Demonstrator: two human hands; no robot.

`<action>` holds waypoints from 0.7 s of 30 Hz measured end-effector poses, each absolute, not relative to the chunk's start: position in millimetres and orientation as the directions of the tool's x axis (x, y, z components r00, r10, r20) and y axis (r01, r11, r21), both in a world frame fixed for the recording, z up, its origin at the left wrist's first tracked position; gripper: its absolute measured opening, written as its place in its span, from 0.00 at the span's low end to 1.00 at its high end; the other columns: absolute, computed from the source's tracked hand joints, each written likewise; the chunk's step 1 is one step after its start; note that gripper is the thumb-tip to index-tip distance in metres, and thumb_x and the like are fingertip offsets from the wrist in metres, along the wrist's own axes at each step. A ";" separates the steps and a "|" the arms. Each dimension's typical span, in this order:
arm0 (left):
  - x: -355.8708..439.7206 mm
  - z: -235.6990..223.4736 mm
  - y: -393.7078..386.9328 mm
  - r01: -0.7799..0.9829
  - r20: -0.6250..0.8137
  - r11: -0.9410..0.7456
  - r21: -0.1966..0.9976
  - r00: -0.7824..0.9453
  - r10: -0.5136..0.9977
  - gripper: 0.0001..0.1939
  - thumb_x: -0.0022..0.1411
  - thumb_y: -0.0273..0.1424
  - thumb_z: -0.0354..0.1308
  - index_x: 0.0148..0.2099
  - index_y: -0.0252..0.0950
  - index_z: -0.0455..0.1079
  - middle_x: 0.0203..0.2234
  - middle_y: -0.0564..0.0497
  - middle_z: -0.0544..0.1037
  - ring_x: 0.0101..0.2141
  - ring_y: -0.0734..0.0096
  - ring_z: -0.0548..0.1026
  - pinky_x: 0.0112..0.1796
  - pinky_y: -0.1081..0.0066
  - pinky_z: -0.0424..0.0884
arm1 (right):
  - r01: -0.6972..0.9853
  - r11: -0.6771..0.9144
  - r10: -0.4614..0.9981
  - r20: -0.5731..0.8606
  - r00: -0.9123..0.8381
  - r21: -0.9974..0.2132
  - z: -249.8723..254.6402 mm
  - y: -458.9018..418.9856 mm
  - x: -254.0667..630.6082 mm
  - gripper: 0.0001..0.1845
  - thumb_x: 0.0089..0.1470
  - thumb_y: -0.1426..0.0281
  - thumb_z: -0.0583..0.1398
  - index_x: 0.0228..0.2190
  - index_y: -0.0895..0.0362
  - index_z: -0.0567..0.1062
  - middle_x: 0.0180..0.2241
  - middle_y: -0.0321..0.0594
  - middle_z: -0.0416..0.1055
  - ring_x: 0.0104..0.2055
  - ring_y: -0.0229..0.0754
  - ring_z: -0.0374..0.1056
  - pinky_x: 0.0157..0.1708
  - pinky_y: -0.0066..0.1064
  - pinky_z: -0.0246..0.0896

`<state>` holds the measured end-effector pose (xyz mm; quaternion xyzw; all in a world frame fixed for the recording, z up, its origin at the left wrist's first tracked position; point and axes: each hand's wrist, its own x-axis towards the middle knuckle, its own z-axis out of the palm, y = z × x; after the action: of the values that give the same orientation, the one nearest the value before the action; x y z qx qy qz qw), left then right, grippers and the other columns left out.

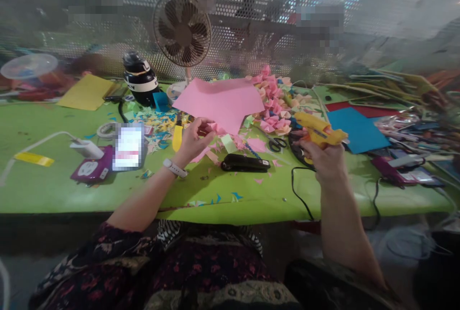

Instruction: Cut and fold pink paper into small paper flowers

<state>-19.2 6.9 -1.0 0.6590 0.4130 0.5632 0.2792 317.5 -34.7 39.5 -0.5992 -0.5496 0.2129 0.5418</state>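
My right hand (328, 161) is wrapped round the grip of a yellow hot glue gun (318, 128), held above the table's right half. At the middle, the fingers of my left hand (192, 140) pinch a small folded piece of pink paper (216, 128). A large pink sheet (221, 101) lies just beyond that hand. Beside its wrist is a yellow-handled cutter (177, 136). Between my hands are a black stapler (245, 163) and dark-handled scissors (277, 144). Folded pink paper pieces (271, 92) are heaped behind them.
A phone (128, 147), a purple power box (91, 168) and a cable sit at left. Behind stand a black bottle (141, 82) and a fan (182, 32). A blue sheet (355, 130) and stacked papers lie right. A black cord (300, 195) crosses the front edge. Paper scraps are scattered about.
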 end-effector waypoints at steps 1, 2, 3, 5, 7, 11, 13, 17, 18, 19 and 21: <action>-18.5 -0.7 6.2 0.237 0.517 -0.506 0.829 0.020 0.856 0.12 0.58 0.24 0.62 0.45 0.36 0.72 0.28 0.54 0.75 0.29 0.78 0.73 0.31 0.76 0.72 | 0.367 0.203 0.904 0.318 0.285 -0.908 44.5 -36.8 305.7 0.10 0.44 0.67 0.65 0.32 0.55 0.77 0.29 0.37 0.74 0.24 0.38 0.65 0.19 0.29 0.57; -17.7 -0.3 5.4 0.244 0.520 -0.507 0.826 0.013 0.854 0.12 0.57 0.25 0.62 0.45 0.36 0.72 0.28 0.54 0.75 0.29 0.78 0.73 0.31 0.76 0.72 | 0.327 0.216 0.922 0.303 0.240 -0.920 49.0 -38.7 294.3 0.08 0.43 0.68 0.66 0.30 0.55 0.76 0.28 0.37 0.74 0.23 0.37 0.64 0.19 0.29 0.57; -17.0 0.1 4.8 0.250 0.522 -0.506 0.825 0.004 0.853 0.12 0.57 0.25 0.63 0.45 0.36 0.72 0.28 0.54 0.74 0.29 0.77 0.73 0.31 0.75 0.72 | 0.294 0.234 0.937 0.296 0.186 -0.927 52.4 -39.9 283.6 0.08 0.44 0.68 0.66 0.30 0.55 0.77 0.28 0.36 0.74 0.23 0.37 0.65 0.20 0.29 0.60; -15.8 0.7 3.8 0.252 0.524 -0.504 0.826 -0.015 0.851 0.12 0.57 0.25 0.63 0.45 0.35 0.72 0.27 0.54 0.74 0.29 0.77 0.73 0.32 0.75 0.73 | 0.241 0.278 0.951 0.302 0.071 -0.930 55.9 -40.0 264.1 0.08 0.45 0.67 0.67 0.30 0.54 0.77 0.30 0.37 0.76 0.27 0.38 0.69 0.26 0.31 0.67; -15.4 0.6 3.6 0.246 0.533 -0.509 0.825 -0.035 0.846 0.12 0.57 0.25 0.63 0.45 0.35 0.71 0.27 0.54 0.74 0.29 0.77 0.73 0.32 0.75 0.73 | 0.206 0.295 0.955 0.296 -0.025 -0.933 55.7 -36.8 247.1 0.09 0.46 0.66 0.67 0.32 0.54 0.78 0.30 0.38 0.76 0.30 0.41 0.71 0.29 0.33 0.71; -16.7 -1.5 5.3 0.219 0.542 -0.522 0.824 -0.039 0.839 0.13 0.57 0.23 0.61 0.45 0.35 0.70 0.28 0.53 0.74 0.29 0.77 0.73 0.32 0.74 0.73 | 0.227 0.304 0.947 0.267 -0.181 -0.925 51.2 -26.8 219.3 0.09 0.48 0.65 0.67 0.32 0.55 0.77 0.30 0.40 0.77 0.32 0.43 0.73 0.32 0.36 0.73; -17.4 -2.7 6.1 0.197 0.532 -0.515 0.834 -0.039 0.846 0.14 0.56 0.22 0.61 0.46 0.35 0.69 0.29 0.53 0.74 0.30 0.77 0.74 0.33 0.74 0.73 | 0.243 0.324 0.934 0.267 -0.238 -0.914 48.2 -23.2 210.4 0.08 0.49 0.65 0.66 0.33 0.55 0.78 0.32 0.40 0.77 0.34 0.44 0.73 0.36 0.38 0.73; -16.4 -2.5 5.4 0.162 0.518 -0.506 0.847 -0.039 0.855 0.13 0.57 0.22 0.61 0.45 0.36 0.68 0.29 0.53 0.75 0.29 0.77 0.74 0.34 0.73 0.74 | 0.273 0.355 0.918 0.277 -0.284 -0.894 38.5 -20.5 205.7 0.12 0.51 0.64 0.64 0.37 0.55 0.77 0.35 0.41 0.77 0.38 0.46 0.74 0.40 0.40 0.73; -15.9 -2.0 4.8 0.158 0.517 -0.506 0.848 -0.039 0.855 0.11 0.58 0.23 0.61 0.44 0.36 0.68 0.29 0.53 0.75 0.29 0.77 0.74 0.34 0.73 0.74 | 0.286 0.358 0.918 0.279 -0.282 -0.889 35.5 -20.4 206.4 0.12 0.52 0.63 0.64 0.38 0.55 0.77 0.35 0.41 0.77 0.37 0.46 0.74 0.40 0.40 0.73; -15.3 -1.5 4.0 0.155 0.517 -0.506 0.848 -0.039 0.855 0.10 0.58 0.24 0.61 0.43 0.36 0.68 0.29 0.53 0.75 0.29 0.77 0.74 0.33 0.73 0.74 | 0.299 0.362 0.918 0.282 -0.279 -0.883 32.6 -20.2 207.4 0.13 0.53 0.63 0.64 0.39 0.55 0.77 0.36 0.41 0.77 0.37 0.46 0.73 0.40 0.40 0.72; -14.2 -0.7 2.5 0.146 0.515 -0.505 0.850 -0.033 0.857 0.08 0.58 0.25 0.62 0.41 0.36 0.68 0.30 0.53 0.76 0.30 0.77 0.75 0.34 0.73 0.74 | 0.324 0.367 0.918 0.282 -0.279 -0.872 28.0 -20.2 209.0 0.13 0.54 0.63 0.63 0.40 0.56 0.77 0.36 0.42 0.77 0.38 0.46 0.73 0.41 0.40 0.72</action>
<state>-14.2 2.5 -0.7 0.6288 0.3989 0.5977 0.2971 209.0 -20.2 28.0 -0.4342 -0.7151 0.3578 0.4147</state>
